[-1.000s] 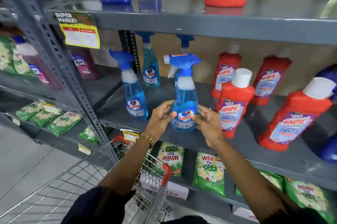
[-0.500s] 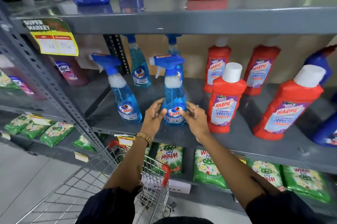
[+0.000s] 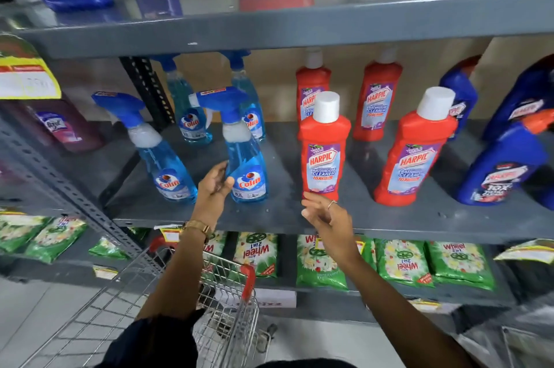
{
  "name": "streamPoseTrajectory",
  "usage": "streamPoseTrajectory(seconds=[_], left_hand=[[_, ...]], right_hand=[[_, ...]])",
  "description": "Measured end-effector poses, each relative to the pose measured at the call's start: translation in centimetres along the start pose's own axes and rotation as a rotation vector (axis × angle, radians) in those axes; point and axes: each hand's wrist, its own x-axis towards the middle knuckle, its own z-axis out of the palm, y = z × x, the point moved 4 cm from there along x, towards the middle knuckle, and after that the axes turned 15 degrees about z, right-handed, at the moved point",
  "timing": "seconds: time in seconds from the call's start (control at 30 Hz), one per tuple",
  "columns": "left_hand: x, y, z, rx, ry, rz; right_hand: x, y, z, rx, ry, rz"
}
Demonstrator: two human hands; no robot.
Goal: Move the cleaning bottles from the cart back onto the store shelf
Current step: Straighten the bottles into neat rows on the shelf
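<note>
Bottle [image 3: 247,163] upright on shelf [image 3: 281,217], apparently touching left fingers [image 3: 223,180].

Shelf [image 3: 284,214]: plain grey metal. Spray bottle [image 3: 247,169]: clear blue liquid, blue trigger head, white collar, blue-and-white label with red mark. Harpic bottle [image 3: 323,157]: red body, white cap, purple-and-pale-blue label. Detergent packets [image 3: 398,265]: green with white floral print. Cart [image 3: 227,316]: silver wire, red handle ends. Price tag [image 3: 27,79]: yellow and white.

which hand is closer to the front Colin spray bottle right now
Left. The left hand rests against the front Colin spray bottle; the right hand hangs apart, lower right, below the Harpic bottle.
</note>
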Motion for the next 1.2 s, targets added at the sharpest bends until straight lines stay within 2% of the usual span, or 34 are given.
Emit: streamPoseTrajectory(seconds=[0.13, 0.27, 0.4, 0.5, 0.67, 1.03, 1.2], left_hand=[[-0.9, 0.6, 0.6, -0.025, 0.05, -0.02], [-3.6, 0.7, 2.4, -0.036, 0.175, -0.025], [-4.0, 0.2, 4.9, 0.216, 0.315, -0.073], [-3.3, 0.4, 6.1, 0.407, 0.377, -0.08], [-3.2, -0.7, 5.6, 0.493, 0.375, -0.071], [-3.1, -1.2, 5.1, 0.466, 0.392, -0.094], [-3.3, -0.6, 6.0, 0.461, 0.362, -0.082]], right_hand=[[-1.0, -0.9, -1.7, 0.045, 0.071, -0.014], [-2.3, -1.5, -5.6, 0.126, 0.25, -0.066], [-2.5, -1.7, -10.2, 0.211, 0.467, -0.101], [-2.2, -2.2, -11.8, 0.245, 0.57, -0.127], [-2.1, -1.6, -12.7, 0.268, 0.59, -0.084], [-3.0, -0.2, -15.6, 0.291, 0.64, -0.051], [-2.3, -0.1, -16.8, 0.271, 0.603, -0.035]])
